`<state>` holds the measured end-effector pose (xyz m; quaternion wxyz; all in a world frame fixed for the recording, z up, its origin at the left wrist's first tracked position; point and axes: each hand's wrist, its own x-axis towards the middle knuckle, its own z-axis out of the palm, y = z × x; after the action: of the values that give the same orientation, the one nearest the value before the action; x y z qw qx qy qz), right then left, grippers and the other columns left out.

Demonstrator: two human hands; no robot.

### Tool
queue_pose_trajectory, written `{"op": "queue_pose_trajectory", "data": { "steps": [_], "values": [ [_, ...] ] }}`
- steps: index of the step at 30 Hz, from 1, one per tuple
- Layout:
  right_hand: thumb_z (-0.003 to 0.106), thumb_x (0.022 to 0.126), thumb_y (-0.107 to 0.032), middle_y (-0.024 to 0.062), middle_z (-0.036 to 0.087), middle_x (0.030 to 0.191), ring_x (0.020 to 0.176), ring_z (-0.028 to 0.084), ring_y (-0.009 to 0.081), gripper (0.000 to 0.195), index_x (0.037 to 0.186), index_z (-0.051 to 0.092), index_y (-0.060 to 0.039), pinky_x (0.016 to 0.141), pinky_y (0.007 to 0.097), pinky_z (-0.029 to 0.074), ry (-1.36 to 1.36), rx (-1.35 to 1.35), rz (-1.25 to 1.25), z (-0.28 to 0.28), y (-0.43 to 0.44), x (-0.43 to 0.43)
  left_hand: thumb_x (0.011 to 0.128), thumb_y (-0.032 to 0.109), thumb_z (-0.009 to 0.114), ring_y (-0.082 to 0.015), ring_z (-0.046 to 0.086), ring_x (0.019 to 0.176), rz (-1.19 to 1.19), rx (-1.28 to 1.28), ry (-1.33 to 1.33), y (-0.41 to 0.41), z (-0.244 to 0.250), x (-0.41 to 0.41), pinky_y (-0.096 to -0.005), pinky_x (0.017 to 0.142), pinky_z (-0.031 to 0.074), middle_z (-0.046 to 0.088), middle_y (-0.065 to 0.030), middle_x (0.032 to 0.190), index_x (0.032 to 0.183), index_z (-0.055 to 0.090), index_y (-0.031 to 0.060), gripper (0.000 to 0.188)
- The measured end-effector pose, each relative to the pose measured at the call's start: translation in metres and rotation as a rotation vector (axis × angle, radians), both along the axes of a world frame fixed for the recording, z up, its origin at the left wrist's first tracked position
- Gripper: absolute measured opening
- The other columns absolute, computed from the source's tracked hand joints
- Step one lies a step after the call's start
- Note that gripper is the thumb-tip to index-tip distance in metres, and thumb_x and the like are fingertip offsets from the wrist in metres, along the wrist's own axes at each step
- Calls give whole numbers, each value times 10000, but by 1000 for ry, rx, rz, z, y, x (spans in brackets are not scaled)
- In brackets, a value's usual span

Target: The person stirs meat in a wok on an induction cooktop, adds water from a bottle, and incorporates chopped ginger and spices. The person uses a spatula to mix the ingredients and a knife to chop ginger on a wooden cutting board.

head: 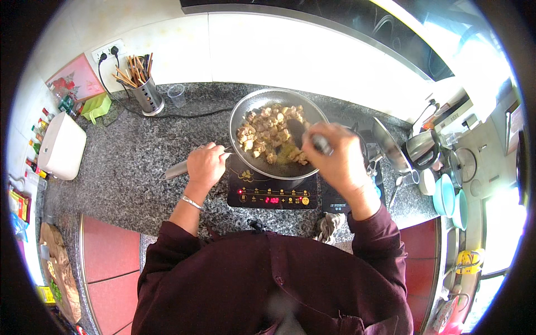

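Note:
A metal frying pan (276, 171) sits on the black induction cooker (274, 197), whose red display is lit. Browned meat pieces (268, 130) lie spread across the pan, with some yellowish liquid near its front. My left hand (206, 165) grips the pan's handle (176, 170), which points to the left. In my right hand (337, 153) is the handle of a spatula (295, 127). Its dark blade reaches down among the meat at the right side of the pan. Blur softens the right hand, and its fingers partly cover the tool's handle.
A perforated steel utensil holder (150, 97) with chopsticks and a clear plastic cup (177, 95) stand behind on the left. A white box (63, 146) is at far left. To the right are a pan lid (391, 144), an electric kettle (422, 148) and turquoise bowls (444, 195). A cloth (331, 227) lies at the counter's front edge.

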<state>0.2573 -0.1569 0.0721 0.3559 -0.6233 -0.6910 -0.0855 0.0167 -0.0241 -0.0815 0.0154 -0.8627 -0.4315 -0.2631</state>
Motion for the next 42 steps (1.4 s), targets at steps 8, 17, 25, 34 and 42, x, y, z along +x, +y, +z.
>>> {"op": "queue_pose_trajectory", "data": {
  "steps": [8,17,25,34,42],
  "values": [
    [599,790,-317,215,658,719,677,681,308,322,823,683,-8,699,386,531,277,-118,-604,-11,45,93,803,254,664,-272,613,679,-8,14,9,-1,3,0,-401,617,478,592,-46,723,723,608,111,173],
    [664,874,-149,174,651,920,780,699,257,283,1037,583,68,703,329,599,1346,34,-105,-113,53,143,793,237,682,-251,637,725,21,-70,11,-6,13,3,-384,654,497,605,-46,735,726,624,101,163],
    [686,860,-96,84,675,866,803,684,162,146,952,646,10,712,257,555,885,-201,72,-19,18,80,796,245,670,-266,627,707,24,-34,37,-4,6,0,-392,646,492,601,-47,737,741,625,107,155],
    [659,868,-87,48,661,792,731,666,131,109,945,661,-10,650,251,541,726,-107,-155,-44,65,126,791,248,678,-266,623,709,-2,-47,17,-4,9,1,-399,640,490,593,-44,734,733,620,114,158],
    [704,834,-117,45,694,891,834,659,124,158,965,682,-33,761,262,533,651,-250,196,-57,98,77,788,261,683,-280,607,694,0,-18,-8,-2,5,-1,-411,613,481,569,-52,714,735,608,109,178]
  ]
}}
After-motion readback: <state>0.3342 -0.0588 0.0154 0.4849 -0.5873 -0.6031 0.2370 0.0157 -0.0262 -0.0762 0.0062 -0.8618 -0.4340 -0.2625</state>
